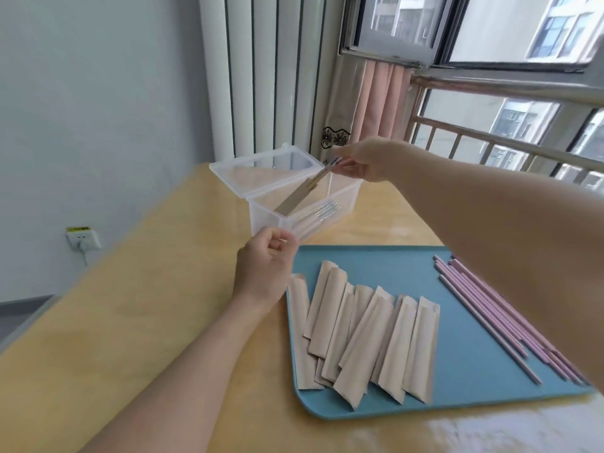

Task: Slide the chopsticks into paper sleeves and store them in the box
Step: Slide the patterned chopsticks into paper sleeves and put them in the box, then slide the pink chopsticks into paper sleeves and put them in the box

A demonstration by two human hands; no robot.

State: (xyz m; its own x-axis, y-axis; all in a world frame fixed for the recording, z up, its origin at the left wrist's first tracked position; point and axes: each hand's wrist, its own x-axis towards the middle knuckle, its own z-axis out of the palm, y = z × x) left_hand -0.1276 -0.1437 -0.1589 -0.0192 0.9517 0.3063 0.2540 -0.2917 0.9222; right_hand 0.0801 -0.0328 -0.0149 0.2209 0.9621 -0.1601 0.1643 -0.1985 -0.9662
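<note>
While right hand (362, 163) lowers one sleeved pair (302, 194) into box (340, 197), nine sleeves (359, 338) wait

View count: I had one view only, the head camera; no second view shared the scene.
Position: it sat above the near edge of the table (137, 322).
Direction: it faced forward and down, tilted, toward the window (490, 34).
Range: it was close; both forearms filled the foreground, the box (340, 194) lay farther off.

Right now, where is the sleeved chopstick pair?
In the head view, the brown paper-sleeved chopstick pair hangs tilted over the open clear plastic box, pinched by the right hand.
</note>
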